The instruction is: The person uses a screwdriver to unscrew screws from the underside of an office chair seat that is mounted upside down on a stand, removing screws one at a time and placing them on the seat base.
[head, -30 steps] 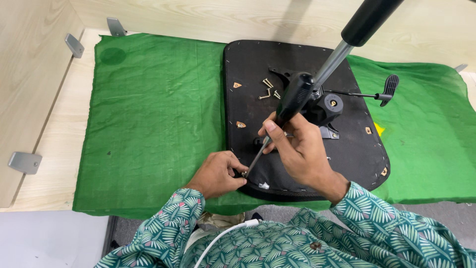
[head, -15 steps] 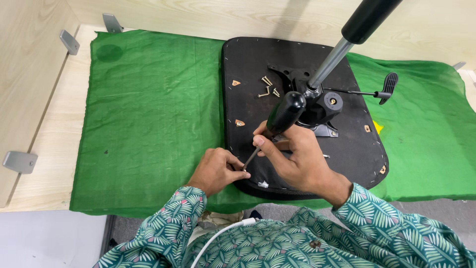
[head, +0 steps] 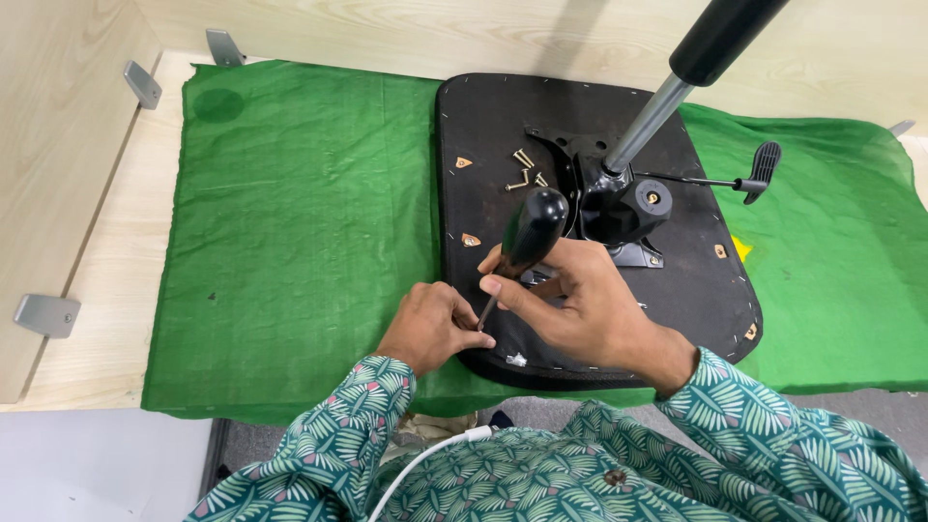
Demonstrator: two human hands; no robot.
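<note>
Screwdriver (head: 527, 237), black-handled, tilted, tip down at the near left part of an upturned black seat base (head: 483, 126) lying on a green cloth (head: 290, 213).

Far left: grey metal brackets (head: 43, 314) on a pale wooden surface (head: 106, 290), well apart from the work.

Next, left hand (head: 430, 324), fingertips pressed together around the lower shaft near the tip, steadying it or perhaps a screw there; too small to tell which.

Right of that, right hand (head: 580, 304), wrapped around the shaft just below the handle, fingers curled closed on it.

Above the hands: loose brass screws (head: 524, 169) scattered on the seat base beside the black metal mechanism (head: 619, 203), with a gas lift cylinder (head: 677, 77) rising from its middle. Small brass-coloured fittings visible at several points on the base, near the left edge and again toward the right edge.

Further right: a lever with a flat black paddle (head: 764, 164), sticking out from the mechanism over the cloth.

As for progress, a judgement only: somewhere in the middle. Mechanism sitting in place on the base, one fixing point under the tool now, several screws not yet in any hole. Whether those are waiting to go in or already taken out, cannot tell.
</note>
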